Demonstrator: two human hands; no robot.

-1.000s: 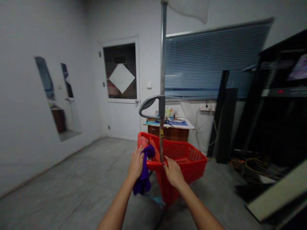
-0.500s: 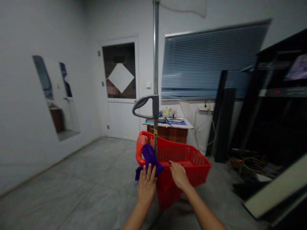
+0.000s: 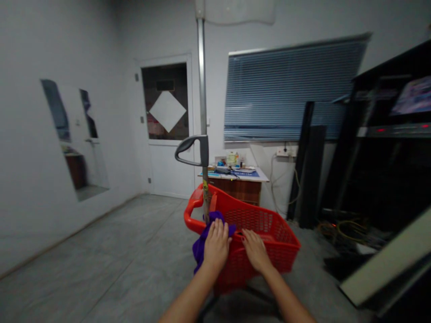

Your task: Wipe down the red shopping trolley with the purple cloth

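Note:
A small red shopping cart (image 3: 259, 249) with a perforated basket stands on the floor before me. A tall metal pole (image 3: 202, 80) with a grey looped handle (image 3: 206, 150) rises at its left end. My left hand (image 3: 217, 244) lies over a purple cloth (image 3: 200, 247), pressing it on the basket's near rim; part of the cloth hangs down outside. Close by on the right, my right hand (image 3: 256, 251) has its fingers curled over the same rim. The palms and the cloth beneath the left hand are hidden.
Behind the cart stands a brown desk (image 3: 244, 190) with papers and small items on it. To the right are a black rack (image 3: 377, 179), cables (image 3: 352, 231) and a leaning pale panel (image 3: 370, 273). A mirror (image 3: 76, 134) hangs left of the white door (image 3: 168, 168).
My left hand and the cloth have moved right along the rim, closer to my right hand. The pole and its handle now appear further left, and the basket has turned slightly.

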